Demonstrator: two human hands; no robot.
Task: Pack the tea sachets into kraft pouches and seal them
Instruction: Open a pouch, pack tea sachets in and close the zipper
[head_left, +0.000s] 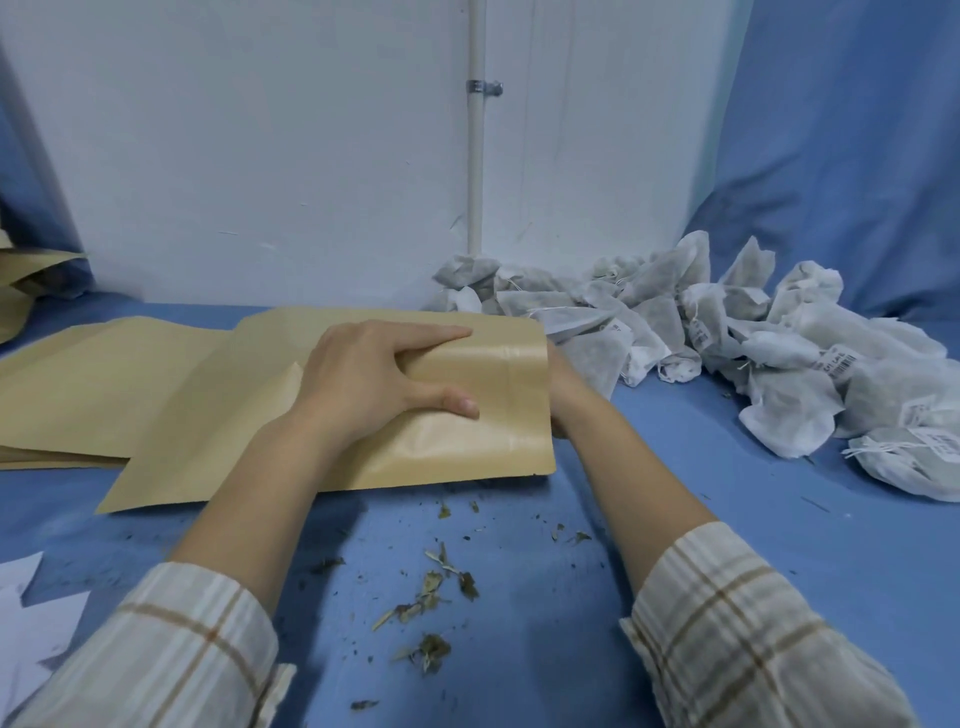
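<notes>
Left hand (374, 374) gripped kraft pouch (467, 415) mouth; right hand (558, 384) behind it — grasp unclear. Best: spread mouth wide before loading sachets (727, 332).

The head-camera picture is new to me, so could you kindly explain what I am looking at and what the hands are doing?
There is no machine here. A camera worn on a person's head looks forward and down at their own two bare hands. The left hand grips a kraft pouch from above, near its open end. The right hand is mostly hidden behind that end, so its grip cannot be told. The blue table carries more flat pouches on the left, a heap of white tea sachets on the right, and spilled dry leaf crumbs near the person. A white wall stands behind.
</notes>
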